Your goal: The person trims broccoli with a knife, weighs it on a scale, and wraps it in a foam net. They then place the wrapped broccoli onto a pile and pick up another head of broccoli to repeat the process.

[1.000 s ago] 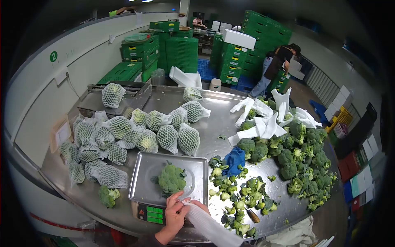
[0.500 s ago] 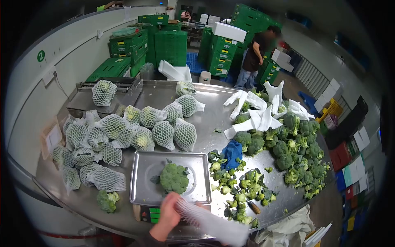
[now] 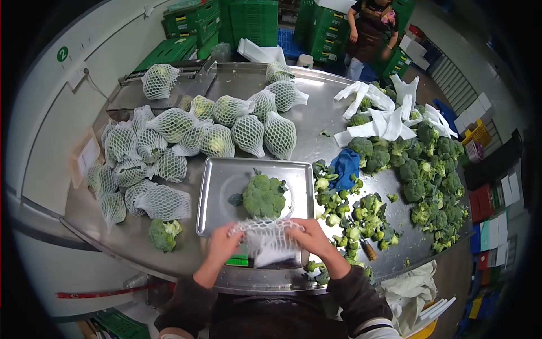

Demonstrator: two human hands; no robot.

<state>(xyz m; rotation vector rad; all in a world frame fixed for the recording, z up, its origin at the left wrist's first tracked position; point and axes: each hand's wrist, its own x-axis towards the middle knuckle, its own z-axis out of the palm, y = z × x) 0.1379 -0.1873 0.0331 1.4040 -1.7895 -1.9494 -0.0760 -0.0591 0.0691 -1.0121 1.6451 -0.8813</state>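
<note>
Both my hands hold a white foam net sleeve (image 3: 270,240), stretched wide between them at the near edge of a metal weighing tray (image 3: 219,179). My left hand (image 3: 227,242) grips its left side and my right hand (image 3: 311,236) its right side, fingers closed on the mesh. Just beyond the sleeve, a bare broccoli head (image 3: 263,195) sits on the tray, crown up. The sleeve's near edge overlaps the green scale display (image 3: 240,259). One unwrapped broccoli head (image 3: 164,234) lies left of the tray.
Net-wrapped broccoli heads (image 3: 169,125) crowd the table's left. At right are a broccoli pile (image 3: 429,181), white foam sleeves (image 3: 384,121), a blue cloth (image 3: 344,169), cut stems (image 3: 367,217) and a knife handle (image 3: 369,250). A person (image 3: 370,37) stands beyond, near green crates (image 3: 328,31).
The sleeve, earlier trailing to the right from my left hand, is now spread between both hands. My view has tilted down. The person at the back has turned around.
</note>
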